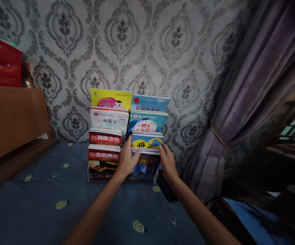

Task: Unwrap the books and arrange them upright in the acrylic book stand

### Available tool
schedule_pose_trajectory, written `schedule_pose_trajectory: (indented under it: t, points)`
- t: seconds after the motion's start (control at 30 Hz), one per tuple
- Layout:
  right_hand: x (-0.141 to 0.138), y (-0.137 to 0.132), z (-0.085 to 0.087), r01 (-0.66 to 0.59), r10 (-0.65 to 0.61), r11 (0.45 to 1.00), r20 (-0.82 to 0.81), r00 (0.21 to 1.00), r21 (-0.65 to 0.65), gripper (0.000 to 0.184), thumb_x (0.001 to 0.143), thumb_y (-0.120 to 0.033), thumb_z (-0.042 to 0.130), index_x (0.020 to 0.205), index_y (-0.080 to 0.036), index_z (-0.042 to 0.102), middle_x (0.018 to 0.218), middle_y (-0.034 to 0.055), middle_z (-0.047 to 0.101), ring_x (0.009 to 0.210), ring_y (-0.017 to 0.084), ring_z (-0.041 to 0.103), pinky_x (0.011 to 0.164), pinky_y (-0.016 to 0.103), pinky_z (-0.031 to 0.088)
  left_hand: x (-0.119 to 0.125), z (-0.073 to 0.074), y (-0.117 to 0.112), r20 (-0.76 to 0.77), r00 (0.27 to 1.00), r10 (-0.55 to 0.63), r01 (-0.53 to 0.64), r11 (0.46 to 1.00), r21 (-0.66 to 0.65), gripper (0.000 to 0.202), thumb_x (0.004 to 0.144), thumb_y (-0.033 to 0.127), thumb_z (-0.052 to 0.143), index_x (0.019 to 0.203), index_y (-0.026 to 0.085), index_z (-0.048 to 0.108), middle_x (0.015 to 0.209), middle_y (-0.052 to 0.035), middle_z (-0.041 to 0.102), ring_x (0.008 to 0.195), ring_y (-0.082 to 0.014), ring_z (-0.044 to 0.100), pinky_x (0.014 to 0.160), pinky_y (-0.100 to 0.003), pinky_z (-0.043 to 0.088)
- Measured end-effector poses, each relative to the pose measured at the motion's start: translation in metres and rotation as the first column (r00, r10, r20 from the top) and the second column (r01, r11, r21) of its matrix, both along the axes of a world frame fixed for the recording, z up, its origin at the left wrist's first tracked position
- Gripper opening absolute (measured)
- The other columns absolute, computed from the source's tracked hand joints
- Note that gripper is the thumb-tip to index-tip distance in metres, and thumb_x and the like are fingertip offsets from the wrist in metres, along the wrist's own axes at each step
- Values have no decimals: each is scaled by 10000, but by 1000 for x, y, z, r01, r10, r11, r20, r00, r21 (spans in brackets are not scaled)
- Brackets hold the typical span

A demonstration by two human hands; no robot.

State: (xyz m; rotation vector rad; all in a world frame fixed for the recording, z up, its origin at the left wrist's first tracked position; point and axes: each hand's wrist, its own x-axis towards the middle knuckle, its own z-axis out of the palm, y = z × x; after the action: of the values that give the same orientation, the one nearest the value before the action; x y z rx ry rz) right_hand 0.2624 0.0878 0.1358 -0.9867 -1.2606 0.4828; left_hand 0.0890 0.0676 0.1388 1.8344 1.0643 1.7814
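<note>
Children's books stand upright in two columns of stepped rows against the wall. My left hand [127, 159] grips the left edge of a yellow-and-blue book [148, 141] in the right column, its thumb over the front. At that book's right edge, my right hand [168, 162] closes with thumb and bent fingers. Just below and in front is a dark blue book [144, 168]. Behind stand a teal book [149, 121] and a light blue book [152, 102]. In the left column are a dark book with a red band [103, 163], a red book [105, 138], a white book [109, 119] and a yellow book [111, 98].
The books rest on a dark blue patterned sheet [86, 211]. A wooden cabinet [14, 119] with a red basket [1, 61] stands at the left. A tied purple curtain [213, 149] hangs at the right, and a black object [166, 187] lies beside the books.
</note>
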Motion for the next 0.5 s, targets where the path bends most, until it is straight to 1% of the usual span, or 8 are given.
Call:
schedule_pose_trajectory:
  t: [0.13, 0.2, 0.3, 0.4, 0.47, 0.5]
  points:
    - [-1, -1, 0, 0, 0, 1000, -9, 1000, -8, 543, 832, -594, 560, 1172, -197, 706, 1256, 107, 711, 1198, 322, 608, 1061, 479, 436, -2, -4, 2, 7, 1000, -12, 12, 1000, -12, 684, 855, 250, 577, 1506, 182, 379, 1557, -136, 435, 1437, -290, 405, 1210, -484, 303]
    - [0, -3, -3, -7, 6, 1000, -10, 1000, -27, 543, 827, -599, 556, 1163, -202, 712, 1242, 103, 718, 1212, 320, 601, 1070, 473, 428, -4, -10, 3, 32, 999, -21, 22, 999, -44, 693, 863, 267, 578, 1513, 164, 360, 1574, -148, 405, 1454, -287, 383, 1219, -471, 289]
    - [3, -6, -12, 7, -7, 998, -8, 1000, -63, 522, 822, -598, 557, 1134, -213, 723, 1226, 102, 724, 1198, 319, 609, 1060, 470, 434, -6, -22, 1, 72, 997, 5, 3, 994, -107, 689, 866, 280, 580, 1508, 151, 366, 1587, -155, 383, 1471, -285, 360, 1227, -458, 272]
    - [6, -9, -21, 32, -31, 995, 13, 999, -92, 506, 827, -616, 549, 1083, -223, 738, 1195, 102, 735, 1162, 331, 626, 1040, 484, 446, -7, -32, -1, 56, 998, 43, -34, 987, -157, 665, 847, 272, 593, 1470, 108, 424, 1538, -184, 449, 1440, -301, 407, 1211, -464, 300]
    - [7, -11, -24, 30, -26, 993, 34, 999, -115, 516, 833, -645, 538, 1048, -227, 749, 1169, 102, 745, 1143, 338, 636, 1024, 483, 457, -6, -35, -2, 43, 997, 68, -59, 981, -186, 643, 835, 264, 599, 1438, 86, 466, 1503, -201, 488, 1411, -314, 445, 1195, -471, 325]
    - [7, -12, -25, 26, -21, 991, 39, 999, -128, 527, 834, -662, 533, 1036, -228, 755, 1161, 102, 749, 1138, 340, 640, 1017, 479, 464, -6, -35, -2, 42, 996, 76, -66, 978, -197, 629, 832, 265, 604, 1426, 92, 485, 1492, -197, 503, 1401, -315, 458, 1190, -471, 334]
